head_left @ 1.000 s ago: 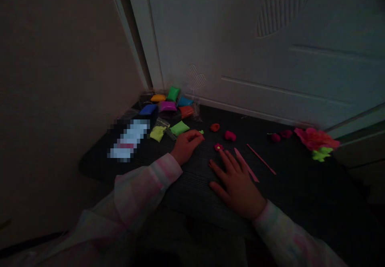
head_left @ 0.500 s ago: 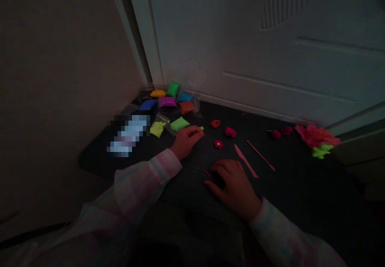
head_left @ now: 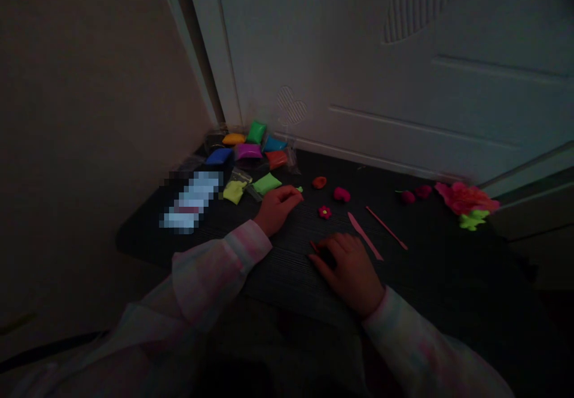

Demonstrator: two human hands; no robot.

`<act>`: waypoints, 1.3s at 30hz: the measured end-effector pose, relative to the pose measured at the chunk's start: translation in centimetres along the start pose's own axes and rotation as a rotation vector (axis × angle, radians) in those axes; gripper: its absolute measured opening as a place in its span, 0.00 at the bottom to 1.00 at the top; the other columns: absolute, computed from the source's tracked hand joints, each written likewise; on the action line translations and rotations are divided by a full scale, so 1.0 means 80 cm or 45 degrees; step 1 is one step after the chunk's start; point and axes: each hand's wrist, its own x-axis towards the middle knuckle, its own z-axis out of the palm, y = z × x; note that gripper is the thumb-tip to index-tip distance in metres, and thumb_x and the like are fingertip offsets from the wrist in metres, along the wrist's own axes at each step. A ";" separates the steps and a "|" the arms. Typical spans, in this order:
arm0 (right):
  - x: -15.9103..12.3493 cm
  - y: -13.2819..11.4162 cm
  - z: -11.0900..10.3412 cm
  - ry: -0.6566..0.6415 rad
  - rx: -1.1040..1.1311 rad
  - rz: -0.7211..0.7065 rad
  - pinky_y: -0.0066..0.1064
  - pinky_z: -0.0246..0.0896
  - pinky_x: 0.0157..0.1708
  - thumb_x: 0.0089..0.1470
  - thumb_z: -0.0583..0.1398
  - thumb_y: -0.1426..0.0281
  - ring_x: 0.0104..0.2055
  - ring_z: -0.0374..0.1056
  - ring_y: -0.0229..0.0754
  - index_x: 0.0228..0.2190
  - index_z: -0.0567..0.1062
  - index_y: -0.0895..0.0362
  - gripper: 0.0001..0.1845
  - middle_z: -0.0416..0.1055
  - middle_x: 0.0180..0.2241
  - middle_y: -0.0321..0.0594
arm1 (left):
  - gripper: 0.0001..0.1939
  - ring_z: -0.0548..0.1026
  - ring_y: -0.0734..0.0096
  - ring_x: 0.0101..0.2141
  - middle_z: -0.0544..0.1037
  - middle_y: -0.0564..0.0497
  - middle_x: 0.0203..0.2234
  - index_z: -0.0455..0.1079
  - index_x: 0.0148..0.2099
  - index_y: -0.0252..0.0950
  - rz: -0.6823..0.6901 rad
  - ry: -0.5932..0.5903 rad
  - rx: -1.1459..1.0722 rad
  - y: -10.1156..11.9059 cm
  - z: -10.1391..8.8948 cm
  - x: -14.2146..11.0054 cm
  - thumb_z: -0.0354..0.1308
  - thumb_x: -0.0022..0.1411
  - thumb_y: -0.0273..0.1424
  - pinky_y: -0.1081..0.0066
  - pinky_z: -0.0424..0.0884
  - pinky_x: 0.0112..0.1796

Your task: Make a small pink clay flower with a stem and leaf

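Observation:
My left hand [head_left: 278, 208] rests on the dark table, its fingers drawn together; whatever they may hold is hidden. A small light green bit of clay [head_left: 300, 189] shows just behind its fingertips, and I cannot tell whether they touch it. To the right and nearer me, my right hand [head_left: 353, 271] is curved over the table with thumb and forefinger apart, and no object shows between them. Beyond it lie a red flower with a yellow centre [head_left: 325, 212], a pink clay knife [head_left: 364, 236] and a thin pink stick tool [head_left: 385, 227].
An orange-red lump [head_left: 319, 182] and a pink-red lump [head_left: 341, 194] lie farther back. Bagged coloured clay, including a purple pack [head_left: 249, 151], is at back left beside a blurred bright object [head_left: 192, 201]. Two cherry-like pieces [head_left: 408, 197] and a pink flower [head_left: 466, 198] are right.
The view has shifted slightly. My right hand has moved a little away from me, toward the red flower, with thumb and forefinger still apart. My left hand stays nearly in place.

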 end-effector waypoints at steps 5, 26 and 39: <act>-0.010 0.003 -0.001 -0.077 -0.150 -0.218 0.44 0.45 0.49 0.53 0.48 0.58 0.54 0.51 0.49 0.51 0.59 0.53 0.25 0.56 0.54 0.45 | 0.07 0.57 0.80 0.19 0.58 0.59 0.13 0.65 0.24 0.33 -0.003 0.009 -0.009 0.000 0.000 0.001 0.51 0.49 0.31 0.75 0.54 0.23; -0.013 0.010 0.001 -0.057 -0.273 -0.156 0.49 0.43 0.51 0.51 0.49 0.56 0.58 0.44 0.54 0.52 0.59 0.52 0.27 0.47 0.58 0.49 | 0.07 0.57 0.79 0.19 0.58 0.59 0.13 0.65 0.23 0.34 0.007 -0.019 -0.007 0.002 0.000 -0.001 0.51 0.49 0.31 0.74 0.55 0.24; -0.013 0.011 0.001 -0.095 -0.273 -0.271 0.53 0.36 0.52 0.50 0.49 0.54 0.58 0.43 0.54 0.52 0.58 0.46 0.27 0.46 0.58 0.46 | 0.07 0.58 0.79 0.19 0.58 0.59 0.12 0.66 0.23 0.33 0.019 -0.030 0.028 0.003 -0.001 -0.001 0.51 0.49 0.31 0.75 0.55 0.24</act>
